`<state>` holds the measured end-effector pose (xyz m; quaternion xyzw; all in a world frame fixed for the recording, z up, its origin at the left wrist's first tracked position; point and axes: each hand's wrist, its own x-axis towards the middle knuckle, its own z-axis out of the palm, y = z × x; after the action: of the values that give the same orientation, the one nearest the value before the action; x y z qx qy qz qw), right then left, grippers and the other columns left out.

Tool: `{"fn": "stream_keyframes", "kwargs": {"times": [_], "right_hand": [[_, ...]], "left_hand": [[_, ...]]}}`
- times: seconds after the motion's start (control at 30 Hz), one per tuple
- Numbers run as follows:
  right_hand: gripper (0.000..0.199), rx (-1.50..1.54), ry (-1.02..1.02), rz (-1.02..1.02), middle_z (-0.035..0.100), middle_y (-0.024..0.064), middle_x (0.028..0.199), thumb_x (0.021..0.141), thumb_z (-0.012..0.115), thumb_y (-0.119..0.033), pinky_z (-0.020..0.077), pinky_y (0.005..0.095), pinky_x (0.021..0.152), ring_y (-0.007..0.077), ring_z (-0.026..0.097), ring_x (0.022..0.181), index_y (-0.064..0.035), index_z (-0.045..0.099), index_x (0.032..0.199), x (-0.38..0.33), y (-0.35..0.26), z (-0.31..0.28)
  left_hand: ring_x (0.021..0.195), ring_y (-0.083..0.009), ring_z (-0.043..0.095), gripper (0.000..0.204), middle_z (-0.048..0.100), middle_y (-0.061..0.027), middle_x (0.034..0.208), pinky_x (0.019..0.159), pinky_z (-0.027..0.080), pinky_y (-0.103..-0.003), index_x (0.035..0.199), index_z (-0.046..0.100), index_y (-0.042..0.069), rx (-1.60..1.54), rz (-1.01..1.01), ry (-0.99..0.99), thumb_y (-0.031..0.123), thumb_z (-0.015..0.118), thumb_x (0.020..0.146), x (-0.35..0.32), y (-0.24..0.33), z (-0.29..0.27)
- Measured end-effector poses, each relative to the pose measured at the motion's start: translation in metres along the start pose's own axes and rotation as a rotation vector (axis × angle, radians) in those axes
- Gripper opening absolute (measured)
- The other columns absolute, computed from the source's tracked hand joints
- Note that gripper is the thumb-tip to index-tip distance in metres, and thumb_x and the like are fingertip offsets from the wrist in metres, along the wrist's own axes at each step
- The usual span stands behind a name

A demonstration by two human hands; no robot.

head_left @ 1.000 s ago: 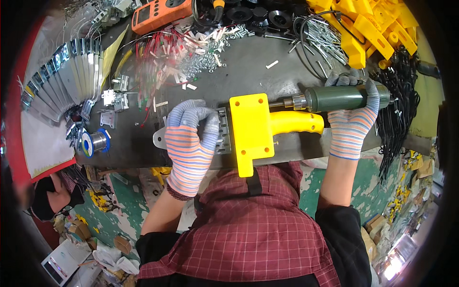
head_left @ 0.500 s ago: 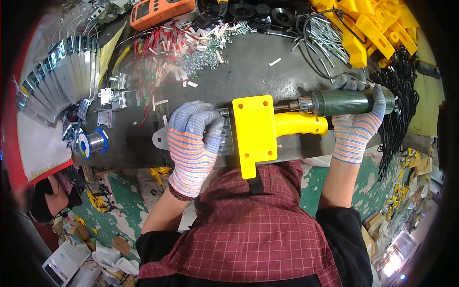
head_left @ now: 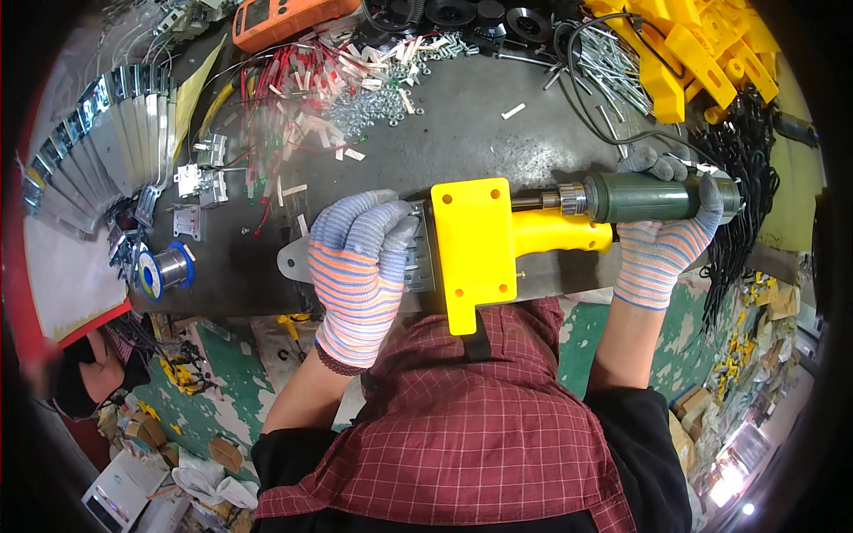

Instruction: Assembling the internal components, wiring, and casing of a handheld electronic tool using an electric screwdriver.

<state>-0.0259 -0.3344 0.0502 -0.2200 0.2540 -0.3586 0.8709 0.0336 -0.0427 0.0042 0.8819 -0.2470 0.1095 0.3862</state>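
Observation:
Both hands wear striped knit gloves with grey fingertips. My left hand (head_left: pixel 360 258) is closed around a grey metal part (head_left: pixel 293 261), whose rounded, holed end sticks out to the left. Joined to that part's right side is a yellow plastic housing (head_left: pixel 471 240) with several round holes and a yellow handle (head_left: pixel 560 233). A green electric screwdriver (head_left: pixel 644 197) lies level in my right hand (head_left: pixel 662 244), fingers wrapped round it. Its bit points left and reaches the housing's right side; the tip is hidden there. A screw (head_left: pixel 522 274) juts from the housing below the handle.
Along the back of the dark table (head_left: pixel 462 115) lie an orange meter (head_left: pixel 289 19), red wires (head_left: pixel 289 84), nuts (head_left: pixel 373 108), long bolts (head_left: pixel 609 67) and yellow plastic parts (head_left: pixel 702 53). A solder spool (head_left: pixel 166 268) stands left; black cables (head_left: pixel 746 169) hang over the right edge.
The view has shifted slightly. Both hands keep their grips, and the screwdriver, housing and metal part hold nearly the same places relative to one another.

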Motion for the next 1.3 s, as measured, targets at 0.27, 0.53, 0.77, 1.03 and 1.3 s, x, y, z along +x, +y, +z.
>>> {"fn": "stream_keyframes", "kwargs": {"times": [0.27,0.53,0.77,1.03,1.3], "right_hand": [[0.028,0.018,-0.003,0.033,0.062,0.0058,0.078,0.076,0.074,-0.025,0.0537,0.0458,0.081,0.0246,0.062,0.072,-0.0070,0.058,0.090,0.003,-0.001,-0.002],[0.029,0.030,-0.011,0.042,0.061,0.0061,0.077,0.075,0.076,-0.023,0.0547,0.0451,0.077,0.0239,0.061,0.071,-0.0066,0.058,0.090,0.006,0.003,-0.001],[0.028,0.060,-0.089,0.055,0.057,0.0053,0.076,0.076,0.074,-0.022,0.0524,0.0436,0.080,0.0230,0.057,0.070,-0.0055,0.056,0.090,0.008,0.002,-0.006],[0.043,0.079,-0.052,0.015,0.061,0.0070,0.082,0.080,0.071,-0.022,0.0495,0.0463,0.091,0.0243,0.059,0.075,0.0018,0.061,0.114,0.001,-0.010,0.009],[0.047,0.154,-0.193,0.085,0.064,0.0070,0.085,0.082,0.072,-0.027,0.0504,0.0449,0.090,0.0215,0.061,0.078,-0.0022,0.060,0.120,-0.036,-0.035,-0.023]], "left_hand": [[0.096,-0.0314,0.063,0.019,0.067,-0.0079,0.105,0.086,0.049,-0.044,0.102,0.069,0.013,0.018,0.085,-0.001,0.015,0.074,0.083,0.004,-0.003,0.001],[0.093,-0.0310,0.065,0.014,0.069,-0.0111,0.100,0.084,0.051,-0.040,0.096,0.069,0.007,0.026,0.106,0.005,0.008,0.073,0.083,0.010,0.002,-0.003],[0.092,-0.0311,0.066,0.012,0.070,-0.0102,0.098,0.084,0.051,-0.041,0.095,0.070,0.008,0.043,0.134,0.012,0.008,0.073,0.083,0.009,0.001,-0.003],[0.102,-0.0329,0.064,0.016,0.069,-0.0108,0.104,0.091,0.049,-0.043,0.100,0.070,0.009,-0.035,0.039,-0.039,0.013,0.071,0.085,0.018,0.005,-0.006],[0.124,-0.0394,0.053,0.022,0.061,-0.0129,0.123,0.104,0.042,-0.050,0.103,0.066,0.010,-0.051,0.146,-0.170,0.018,0.075,0.083,-0.026,0.015,-0.020]]}}
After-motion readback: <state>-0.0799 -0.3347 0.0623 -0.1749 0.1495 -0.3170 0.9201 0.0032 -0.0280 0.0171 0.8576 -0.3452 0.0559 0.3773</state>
